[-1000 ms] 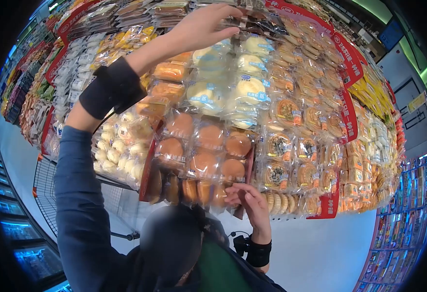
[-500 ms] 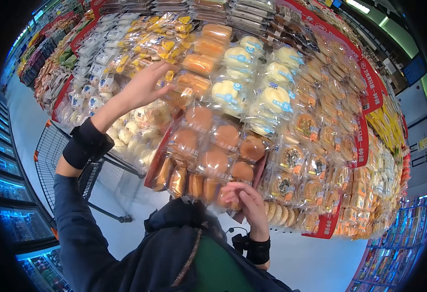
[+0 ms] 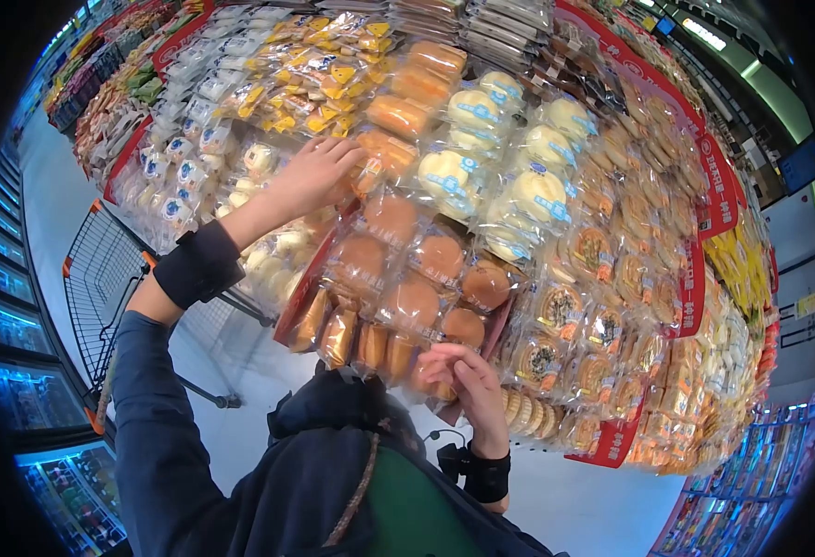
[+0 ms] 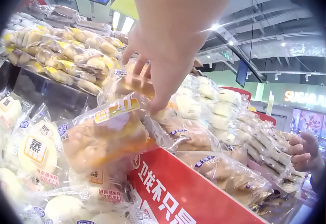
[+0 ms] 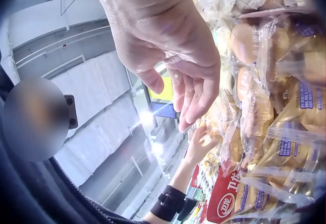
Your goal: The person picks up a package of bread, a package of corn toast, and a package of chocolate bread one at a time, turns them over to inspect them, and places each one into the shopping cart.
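My left hand (image 3: 310,176) reaches over the display, its fingertips at a clear-wrapped golden bread (image 3: 387,154) near the red divider. In the left wrist view its fingers and thumb hang down over the wrapped breads, right behind a blurred pack of bread (image 4: 104,141) with a yellow-orange label. Low at the display's front, my right hand (image 3: 478,390) has loosely bent fingers and holds nothing. It is closest to the wrapped round brown cakes (image 3: 410,306); the right wrist view shows the palm (image 5: 168,40) beside several wrapped cakes.
Wrapped white steamed cakes (image 3: 533,190) lie behind the brown ones, with topped pastries (image 3: 556,311) to the right. Small white buns (image 3: 273,260) lie left of the red divider (image 3: 307,295). A wire shopping cart (image 3: 101,269) stands at the left.
My left hand has come down from the dark packs at the back, first leftward and nearer, then slightly right onto the golden breads. The right hand stays about where it was.
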Demonstrator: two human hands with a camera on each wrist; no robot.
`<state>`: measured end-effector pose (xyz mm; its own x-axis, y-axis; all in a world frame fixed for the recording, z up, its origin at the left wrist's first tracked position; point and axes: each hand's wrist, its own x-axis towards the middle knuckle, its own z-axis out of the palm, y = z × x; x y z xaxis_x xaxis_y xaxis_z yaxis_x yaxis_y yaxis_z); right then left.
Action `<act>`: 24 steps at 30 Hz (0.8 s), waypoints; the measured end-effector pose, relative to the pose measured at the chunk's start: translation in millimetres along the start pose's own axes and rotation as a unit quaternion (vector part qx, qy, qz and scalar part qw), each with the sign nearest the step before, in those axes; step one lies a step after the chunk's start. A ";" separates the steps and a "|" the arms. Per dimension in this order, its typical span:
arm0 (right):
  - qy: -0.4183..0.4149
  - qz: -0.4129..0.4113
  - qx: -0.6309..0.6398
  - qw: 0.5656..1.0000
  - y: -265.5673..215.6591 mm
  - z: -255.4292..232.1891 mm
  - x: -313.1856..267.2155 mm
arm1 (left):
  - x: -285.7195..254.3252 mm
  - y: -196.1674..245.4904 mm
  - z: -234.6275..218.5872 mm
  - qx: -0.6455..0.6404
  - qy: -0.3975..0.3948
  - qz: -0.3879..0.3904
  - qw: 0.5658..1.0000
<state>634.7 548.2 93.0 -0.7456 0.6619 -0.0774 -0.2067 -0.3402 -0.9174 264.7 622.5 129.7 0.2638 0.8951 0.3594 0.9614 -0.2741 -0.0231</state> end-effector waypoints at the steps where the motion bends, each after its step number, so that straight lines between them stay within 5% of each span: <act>1: 0.000 0.000 0.000 1.000 -0.6 1.5 0.5 | 1.2 -0.1 4.9 0.005 0.007 -0.005 1.000; 8: 0.006 0.007 -0.006 1.000 -1.1 9.2 3.6 | 1.9 -9.5 25.0 0.003 0.031 -0.031 0.999; 16: 0.011 0.012 0.014 1.000 2.6 18.7 7.1 | -0.9 -8.6 -4.9 -0.126 0.195 -0.030 0.972; 21: 0.023 0.016 0.024 0.999 4.8 21.4 6.8 | 36.7 -20.9 -32.2 -0.089 0.270 0.001 0.959; 24: 0.029 0.012 0.018 0.999 8.8 21.6 7.6 | 79.5 -34.0 -56.9 -0.087 0.242 0.021 0.966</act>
<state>613.5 535.8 92.8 -0.7129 0.6905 -0.1223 -0.2134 -0.3797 -0.9001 248.5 682.9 212.1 0.1952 0.6236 0.7569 0.9117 -0.3998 0.0943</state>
